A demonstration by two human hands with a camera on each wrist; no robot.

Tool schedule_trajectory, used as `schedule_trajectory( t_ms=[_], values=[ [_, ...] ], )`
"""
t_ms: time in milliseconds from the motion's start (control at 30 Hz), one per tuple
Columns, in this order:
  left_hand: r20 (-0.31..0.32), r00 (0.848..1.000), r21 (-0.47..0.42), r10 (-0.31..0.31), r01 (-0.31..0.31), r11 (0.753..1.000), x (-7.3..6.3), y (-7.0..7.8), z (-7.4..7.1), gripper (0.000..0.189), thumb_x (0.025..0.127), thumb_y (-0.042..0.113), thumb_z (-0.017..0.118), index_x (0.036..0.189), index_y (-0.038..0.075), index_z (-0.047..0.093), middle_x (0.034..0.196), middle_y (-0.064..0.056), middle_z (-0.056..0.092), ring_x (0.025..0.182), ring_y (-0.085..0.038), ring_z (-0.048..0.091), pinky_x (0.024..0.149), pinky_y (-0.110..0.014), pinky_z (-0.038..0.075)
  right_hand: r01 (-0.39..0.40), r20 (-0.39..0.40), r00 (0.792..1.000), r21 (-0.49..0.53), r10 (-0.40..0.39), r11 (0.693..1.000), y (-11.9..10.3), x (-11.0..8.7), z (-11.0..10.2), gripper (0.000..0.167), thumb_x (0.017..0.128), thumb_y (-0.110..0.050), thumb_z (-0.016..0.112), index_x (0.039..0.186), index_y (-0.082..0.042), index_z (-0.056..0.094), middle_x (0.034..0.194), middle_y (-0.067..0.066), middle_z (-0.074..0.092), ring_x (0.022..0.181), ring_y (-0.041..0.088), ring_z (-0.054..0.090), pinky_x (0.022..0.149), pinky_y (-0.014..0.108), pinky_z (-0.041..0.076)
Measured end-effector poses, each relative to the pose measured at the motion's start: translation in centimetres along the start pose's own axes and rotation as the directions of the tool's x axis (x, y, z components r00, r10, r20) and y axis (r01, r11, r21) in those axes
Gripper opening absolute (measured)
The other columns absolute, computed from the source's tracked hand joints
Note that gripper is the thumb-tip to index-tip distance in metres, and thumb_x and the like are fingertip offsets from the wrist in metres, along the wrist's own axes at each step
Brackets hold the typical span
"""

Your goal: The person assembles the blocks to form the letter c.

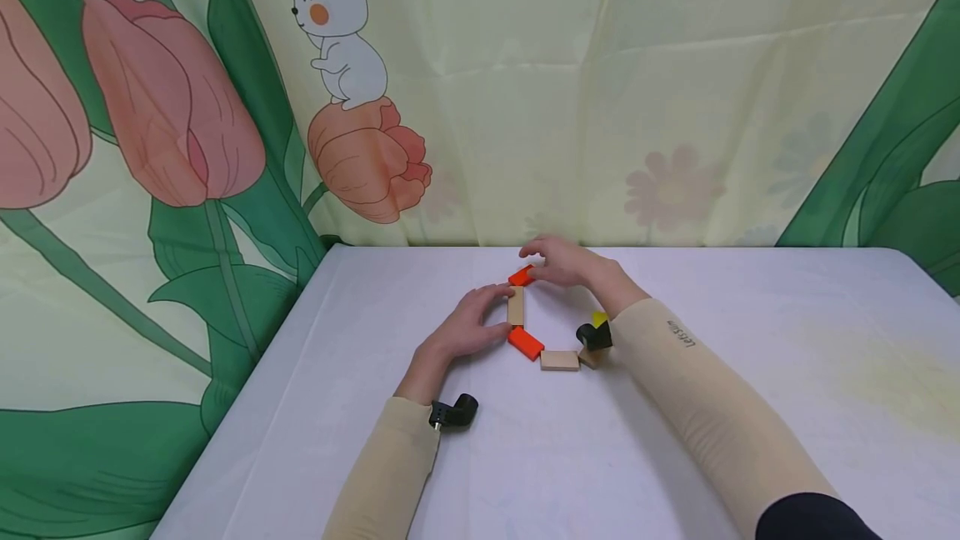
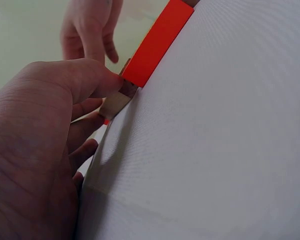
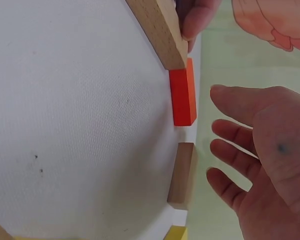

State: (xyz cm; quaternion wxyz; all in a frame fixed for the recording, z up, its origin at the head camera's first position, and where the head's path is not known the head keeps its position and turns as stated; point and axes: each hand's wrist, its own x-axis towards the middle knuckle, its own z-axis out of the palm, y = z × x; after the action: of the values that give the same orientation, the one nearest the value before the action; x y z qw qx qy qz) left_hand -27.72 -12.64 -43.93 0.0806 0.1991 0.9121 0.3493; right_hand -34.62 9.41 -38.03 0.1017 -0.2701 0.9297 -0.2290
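Domino-like blocks form a curved row. My left hand point(image 1: 468, 323) pinches a plain wooden block point(image 1: 517, 307) on the row's left side, thumb near its near end and fingertips near its far end. One red block point(image 1: 527, 343) adjoins the thumb end; another red block point(image 1: 520, 277) touches the far end. Over the far red block, my right hand point(image 1: 566, 265) reaches with spread, loosely bent fingers. The right wrist view shows these fingers apart from that red block point(image 3: 182, 97). Beyond it stands another wooden block point(image 3: 182, 175), hidden by the right hand in the head view.
Near the front lie a wooden block point(image 1: 559, 361) and a tilted-looking wooden block point(image 1: 588, 357). A yellow block point(image 1: 599, 319) is partly behind the right wrist camera point(image 1: 595, 335). White cloth point(image 1: 525, 457) covers the table; a printed curtain point(image 1: 525, 107) hangs behind.
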Motion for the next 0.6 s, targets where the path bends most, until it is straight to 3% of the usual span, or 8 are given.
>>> schedule_trajectory(
  t_ms=[300, 600],
  values=[
    [-0.004, 1.0, 0.004, 0.002, -0.002, 1.0, 0.0, 0.0, 0.1, 0.054, 0.093, 0.026, 0.067, 0.145, 0.021, 0.052, 0.155, -0.002, 0.043, 0.144, -0.024, 0.033, 0.115, -0.05, 0.031, -0.005, -0.029, 1.0, -0.003, 0.005, 1.0, 0.5, -0.3, -0.4, 0.043, 0.098, -0.015, 0.065, 0.138, -0.001, 0.058, 0.139, 0.019, 0.054, 0.121, 0.035, 0.053, 0.104, 0.049, 0.045],
    [-0.006, 1.0, -0.002, -0.002, 0.002, 1.0, 0.0, 0.0, 0.1, 0.055, 0.093, 0.026, 0.067, 0.145, 0.02, 0.052, 0.154, -0.003, 0.044, 0.143, -0.025, 0.034, 0.114, -0.052, 0.032, -0.036, -0.046, 0.998, 0.013, 0.037, 0.999, 1.4, -0.5, -0.8, 0.045, 0.098, -0.015, 0.064, 0.14, -0.001, 0.056, 0.14, 0.02, 0.053, 0.13, 0.037, 0.046, 0.108, 0.052, 0.041]
  ],
)
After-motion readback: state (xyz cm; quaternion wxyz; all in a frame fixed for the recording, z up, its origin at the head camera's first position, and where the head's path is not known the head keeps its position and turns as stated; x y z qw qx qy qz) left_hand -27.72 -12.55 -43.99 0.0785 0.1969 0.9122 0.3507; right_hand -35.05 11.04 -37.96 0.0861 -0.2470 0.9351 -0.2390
